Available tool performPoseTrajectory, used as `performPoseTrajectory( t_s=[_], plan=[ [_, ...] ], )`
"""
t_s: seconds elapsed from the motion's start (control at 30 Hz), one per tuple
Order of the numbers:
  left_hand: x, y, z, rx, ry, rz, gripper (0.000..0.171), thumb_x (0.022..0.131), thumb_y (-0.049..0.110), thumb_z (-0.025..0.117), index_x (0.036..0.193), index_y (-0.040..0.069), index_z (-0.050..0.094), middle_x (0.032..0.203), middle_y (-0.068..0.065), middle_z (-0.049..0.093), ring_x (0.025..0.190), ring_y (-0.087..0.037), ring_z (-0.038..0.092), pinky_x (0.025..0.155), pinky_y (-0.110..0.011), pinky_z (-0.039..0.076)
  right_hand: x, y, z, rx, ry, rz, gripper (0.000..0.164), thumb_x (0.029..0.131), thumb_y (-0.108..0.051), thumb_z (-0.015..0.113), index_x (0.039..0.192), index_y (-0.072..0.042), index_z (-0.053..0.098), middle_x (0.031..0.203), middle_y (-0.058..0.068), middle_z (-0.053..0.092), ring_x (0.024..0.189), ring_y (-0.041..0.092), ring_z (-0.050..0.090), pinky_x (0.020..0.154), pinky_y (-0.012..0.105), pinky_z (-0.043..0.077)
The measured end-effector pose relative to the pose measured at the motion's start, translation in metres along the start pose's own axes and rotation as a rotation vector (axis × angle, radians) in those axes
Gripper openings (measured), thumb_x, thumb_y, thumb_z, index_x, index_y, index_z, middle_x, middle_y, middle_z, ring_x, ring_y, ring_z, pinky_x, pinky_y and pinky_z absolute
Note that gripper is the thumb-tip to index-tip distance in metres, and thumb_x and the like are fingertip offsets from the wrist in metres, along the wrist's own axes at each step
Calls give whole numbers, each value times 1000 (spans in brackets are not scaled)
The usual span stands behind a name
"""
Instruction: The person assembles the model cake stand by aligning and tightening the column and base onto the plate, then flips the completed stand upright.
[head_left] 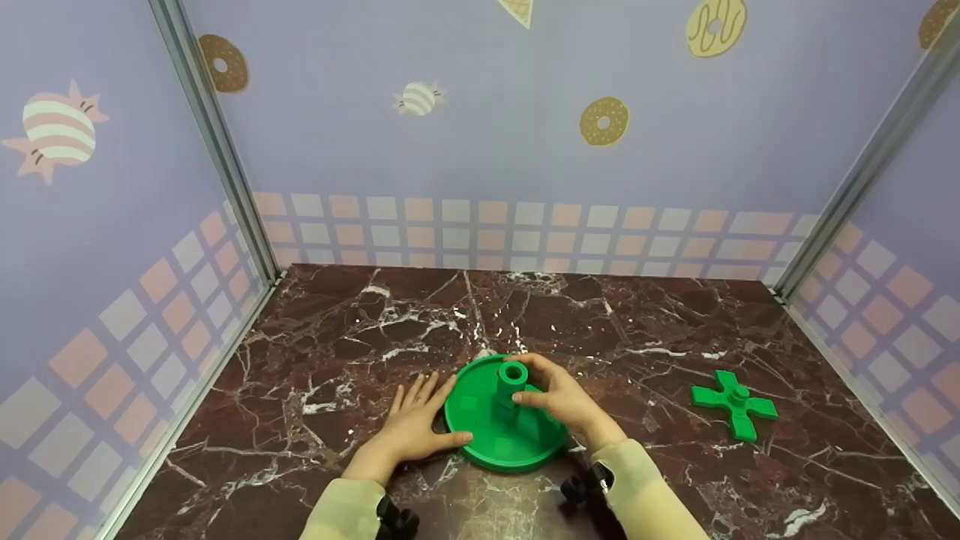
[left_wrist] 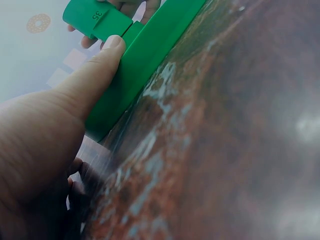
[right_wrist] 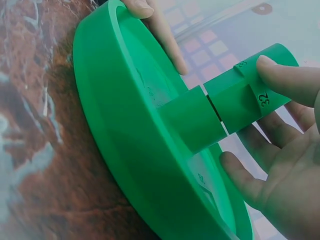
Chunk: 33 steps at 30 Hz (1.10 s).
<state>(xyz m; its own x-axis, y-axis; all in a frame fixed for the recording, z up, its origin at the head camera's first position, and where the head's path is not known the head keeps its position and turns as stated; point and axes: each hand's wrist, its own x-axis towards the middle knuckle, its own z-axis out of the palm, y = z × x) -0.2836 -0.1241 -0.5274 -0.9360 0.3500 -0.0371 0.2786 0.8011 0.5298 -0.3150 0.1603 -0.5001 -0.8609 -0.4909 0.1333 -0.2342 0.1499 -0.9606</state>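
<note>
A round green dish [head_left: 480, 442] with a raised rim lies on the table, a short green post [right_wrist: 192, 120] standing in its middle. Atop that post is a hollow green tube [right_wrist: 237, 97], marked with numbers such as 32; a thin dark gap shows between the two in the right wrist view. My right hand [head_left: 559, 394] pinches the tube between thumb and fingers. Spread out at the dish's left side, my left hand [head_left: 412, 427] has its thumb on the rim [left_wrist: 117, 75] and its other fingers fairly straight along the outside.
To the right, a green cross-shaped piece [head_left: 733, 405] with a round stub lies on the dark red marble-patterned table [head_left: 600, 322]. Printed panels [head_left: 480, 150] enclose the table at the back and both sides, with metal posts at the corners.
</note>
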Motion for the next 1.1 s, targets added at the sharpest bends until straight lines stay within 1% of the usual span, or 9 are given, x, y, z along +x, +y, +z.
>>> performPoseTrajectory(
  t_s=[0.23,0.37,0.43,0.6,0.83,0.9,0.97,1.0,1.1],
  plan=[
    [-1,1,-1,0,-3,8,104,85,70,69,166,24,23,172,-18,17,161,-43,8,129,-66,-1,1,3,3,-33,47,-20,54,91,-6,77,140,-2,55,139,20,62,130,31,60,113,53,46],
    [-1,0,0,-4,-3,10,104,85,70,70,166,23,23,172,-19,17,161,-43,8,128,-67,0,1,4,5,-69,81,-32,52,90,-8,79,137,-3,57,135,20,64,126,31,62,110,52,49],
    [0,0,0,-3,-6,4,104,86,71,69,166,25,22,173,-18,16,161,-42,7,129,-66,-1,1,5,6,-79,96,-44,51,90,-8,79,135,-2,58,133,21,64,124,32,63,109,51,49],
    [0,-1,1,-4,-7,1,104,86,71,68,166,25,22,173,-18,16,161,-42,7,128,-66,-1,2,5,9,-92,127,-58,51,86,-8,83,131,-2,58,128,20,66,121,32,63,107,48,49],
    [0,-1,1,-6,-3,6,104,86,71,68,166,25,22,173,-18,16,161,-43,7,128,-66,-1,3,6,9,-110,135,-64,50,85,-9,84,127,-3,56,126,20,67,118,31,64,105,48,49],
    [0,0,1,-10,-4,4,103,86,71,68,166,25,22,173,-18,16,161,-42,6,129,-66,-2,3,7,9,-114,130,-68,53,85,-9,84,129,-1,56,126,21,66,118,32,64,104,48,50],
    [-1,1,0,-13,-5,2,103,86,70,69,166,25,22,173,-18,16,161,-42,6,129,-66,-2,3,6,8,-105,117,-64,59,85,-9,84,135,0,55,131,22,65,121,35,63,105,50,49],
    [-1,1,0,-15,-5,1,103,86,70,69,166,25,22,173,-18,16,161,-42,6,129,-65,-3,3,6,7,-102,106,-64,63,86,-10,84,140,0,53,134,23,63,123,37,62,107,51,49],
    [-1,1,0,-4,0,8,104,86,70,69,166,23,23,172,-19,17,161,-43,7,129,-66,-1,2,3,3,-60,66,-50,73,88,-10,82,152,-5,46,147,23,56,135,41,56,113,56,45]
  ],
)
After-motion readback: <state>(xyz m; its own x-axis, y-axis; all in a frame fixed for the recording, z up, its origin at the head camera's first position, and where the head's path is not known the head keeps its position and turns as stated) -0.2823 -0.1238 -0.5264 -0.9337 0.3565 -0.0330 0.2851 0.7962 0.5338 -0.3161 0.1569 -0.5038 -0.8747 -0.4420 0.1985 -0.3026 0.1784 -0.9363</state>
